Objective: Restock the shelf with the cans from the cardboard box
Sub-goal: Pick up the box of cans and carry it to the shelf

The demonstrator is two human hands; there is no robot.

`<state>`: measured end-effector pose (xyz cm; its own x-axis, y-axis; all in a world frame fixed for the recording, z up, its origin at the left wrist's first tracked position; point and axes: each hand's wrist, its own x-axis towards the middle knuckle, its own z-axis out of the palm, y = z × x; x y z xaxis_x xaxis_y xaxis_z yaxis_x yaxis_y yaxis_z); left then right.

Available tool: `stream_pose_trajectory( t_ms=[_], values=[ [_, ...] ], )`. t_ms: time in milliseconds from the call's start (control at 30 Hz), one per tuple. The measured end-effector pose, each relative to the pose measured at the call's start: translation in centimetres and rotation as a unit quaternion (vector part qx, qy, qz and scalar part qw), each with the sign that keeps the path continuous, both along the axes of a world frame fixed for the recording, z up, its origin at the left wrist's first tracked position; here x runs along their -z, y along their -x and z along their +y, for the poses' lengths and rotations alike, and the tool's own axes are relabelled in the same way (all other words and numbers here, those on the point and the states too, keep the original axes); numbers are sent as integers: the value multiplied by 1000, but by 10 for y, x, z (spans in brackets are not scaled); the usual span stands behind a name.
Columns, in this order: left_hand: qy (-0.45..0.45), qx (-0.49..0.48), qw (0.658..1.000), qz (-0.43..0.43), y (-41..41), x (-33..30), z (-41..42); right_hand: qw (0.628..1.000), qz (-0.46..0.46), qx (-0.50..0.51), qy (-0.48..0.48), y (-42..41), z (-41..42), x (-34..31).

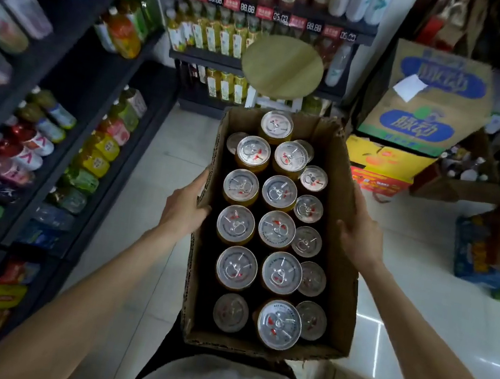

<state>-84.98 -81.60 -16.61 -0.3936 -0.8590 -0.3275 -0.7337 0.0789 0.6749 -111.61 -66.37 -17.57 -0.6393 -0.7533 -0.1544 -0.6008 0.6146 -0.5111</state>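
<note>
An open cardboard box (338, 262) is held in front of me above the floor, long side pointing away. Several yellow cans with silver pull-tab tops (276, 229) stand upright inside it in rows. My left hand (185, 203) grips the box's left wall near its middle, fingers curled under the edge. My right hand (358, 231) holds the right wall opposite, thumb on the inside of the wall. Dark shelves (79, 41) full of bottled drinks run along my left.
A round wooden stool (282, 66) stands just beyond the box, before a back shelf of bottles (220, 37). Stacked cartons (427, 96) and a blue pack (477, 258) crowd the right. White tiled floor (160, 168) forms a narrow aisle.
</note>
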Motion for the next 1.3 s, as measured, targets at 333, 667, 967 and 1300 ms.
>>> stream_pose_trajectory(
  t_ms=[333, 667, 967, 1300],
  values=[
    [27, 57, 998, -14, 101, -11, -223, 999, -17, 14, 40, 92, -200, -5],
    [20, -28, 999, -5, 174, -14, -353, 998, 3, -54, 27, 183, -369, -25],
    [28, -191, 981, 12, 236, 13, -393, 970, 19, -242, -15, 274, -519, -8],
    [-5, -390, 921, 7, 314, 24, -389, 892, 14, -451, -36, 333, -650, 19]
  ],
)
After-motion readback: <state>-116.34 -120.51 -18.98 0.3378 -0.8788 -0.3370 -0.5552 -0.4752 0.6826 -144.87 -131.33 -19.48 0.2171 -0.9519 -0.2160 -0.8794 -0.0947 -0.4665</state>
